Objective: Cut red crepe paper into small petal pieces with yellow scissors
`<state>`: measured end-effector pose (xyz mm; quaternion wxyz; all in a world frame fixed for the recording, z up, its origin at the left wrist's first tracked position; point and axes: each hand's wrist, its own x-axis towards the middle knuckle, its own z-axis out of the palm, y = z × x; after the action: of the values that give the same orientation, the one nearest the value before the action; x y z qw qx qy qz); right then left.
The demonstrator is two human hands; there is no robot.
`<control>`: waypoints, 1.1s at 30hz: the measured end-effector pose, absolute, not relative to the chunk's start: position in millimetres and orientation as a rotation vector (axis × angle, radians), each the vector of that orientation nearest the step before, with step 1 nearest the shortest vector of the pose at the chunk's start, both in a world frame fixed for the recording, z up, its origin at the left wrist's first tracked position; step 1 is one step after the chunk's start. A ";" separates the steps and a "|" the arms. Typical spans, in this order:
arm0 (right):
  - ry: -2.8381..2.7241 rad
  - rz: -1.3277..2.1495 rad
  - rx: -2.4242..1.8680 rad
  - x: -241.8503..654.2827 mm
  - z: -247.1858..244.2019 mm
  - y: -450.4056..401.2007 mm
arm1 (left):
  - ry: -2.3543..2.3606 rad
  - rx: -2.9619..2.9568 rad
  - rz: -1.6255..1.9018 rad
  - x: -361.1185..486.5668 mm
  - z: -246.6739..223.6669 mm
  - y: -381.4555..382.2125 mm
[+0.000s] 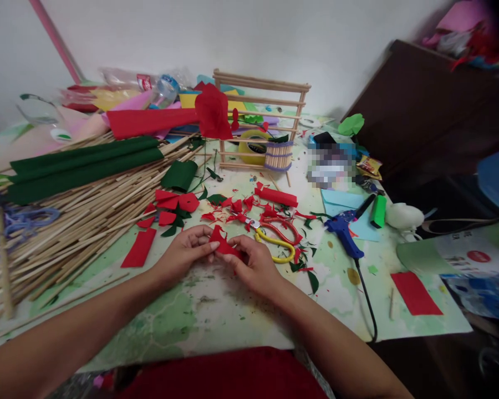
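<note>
Between my two hands is a small piece of red crepe paper (223, 244) with a notched upper edge. My left hand (193, 246) pinches its left side between thumb and fingers. The fingers of my right hand (251, 260) close on its right side. Just beyond my right hand lie scissors (278, 241) with one yellow and one orange handle. Red and dark green paper scraps (241, 206) surround their blades. Cut red petals (166, 217) and a red paper strip (139, 247) rest left of my left hand.
A big bundle of wooden sticks (87, 216) covers the left side, with rolled green paper (87, 160) on top. At the back stands a stick frame (261, 101) with a red paper flower (213, 111). A blue glue gun (345, 235) lies right, its cord trailing to the front edge.
</note>
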<state>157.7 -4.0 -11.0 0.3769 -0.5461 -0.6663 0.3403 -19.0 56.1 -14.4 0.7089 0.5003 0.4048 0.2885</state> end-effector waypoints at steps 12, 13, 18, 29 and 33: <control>-1.846 0.718 -1.337 163.4 -5.1 -1.0 | 0.841 1.245 0.549 -17.2 -8.6 52.3; -1.865 0.669 -1.352 165.8 -2.8 -0.3 | 0.861 1.234 0.577 -17.3 -9.7 52.3; -1.866 0.312 -1.631 188.6 8.2 7.3 | 0.970 1.036 0.745 -17.7 -14.8 54.0; -1.955 0.217 -2.262 212.0 9.4 2.2 | 0.923 0.706 0.997 -13.8 -7.9 59.0; -1.947 0.241 -2.298 211.6 8.7 3.1 | 0.902 0.702 1.005 -14.6 -9.0 59.2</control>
<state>211.6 3.1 8.7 0.0598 -0.7592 -0.6431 0.0797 -14.6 59.2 -9.0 0.7241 0.3183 0.4087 0.4554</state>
